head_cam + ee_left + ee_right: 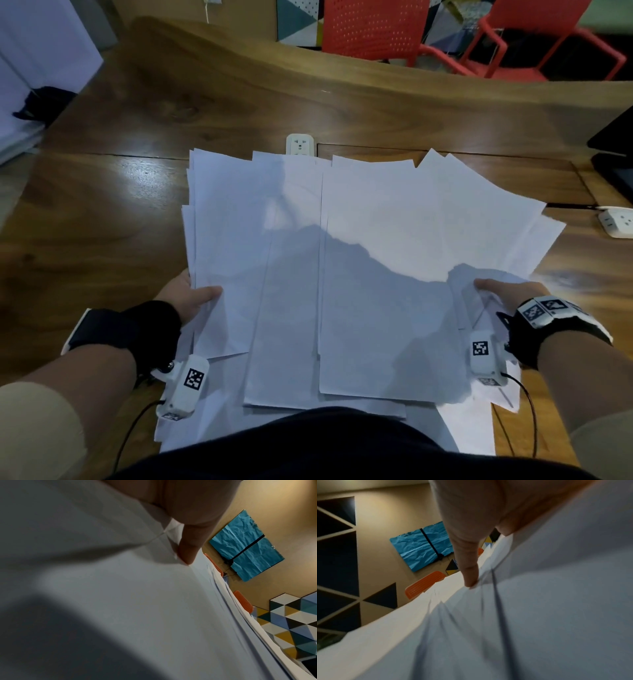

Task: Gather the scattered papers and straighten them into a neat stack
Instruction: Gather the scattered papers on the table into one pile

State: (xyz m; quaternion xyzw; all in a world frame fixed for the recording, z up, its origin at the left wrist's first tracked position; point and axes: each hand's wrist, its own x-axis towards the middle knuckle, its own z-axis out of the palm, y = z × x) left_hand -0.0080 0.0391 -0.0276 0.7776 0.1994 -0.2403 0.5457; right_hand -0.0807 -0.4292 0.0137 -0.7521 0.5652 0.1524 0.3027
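Several white papers (359,260) lie fanned and overlapping in a loose pile on the wooden table (102,212), right in front of me. My left hand (191,298) grips the pile's left edge, thumb on top, fingers hidden underneath. My right hand (503,291) holds the right edge the same way, thumb over the sheets. In the left wrist view my thumb (188,553) presses on the papers (137,601). The right wrist view shows a thumb (469,574) on the rumpled papers (539,615).
A white power socket (300,145) is set in the table just beyond the pile. Another power strip (618,222) and a dark device (616,161) sit at the right edge. Red chairs (376,27) stand behind the table. A black object (41,102) lies far left.
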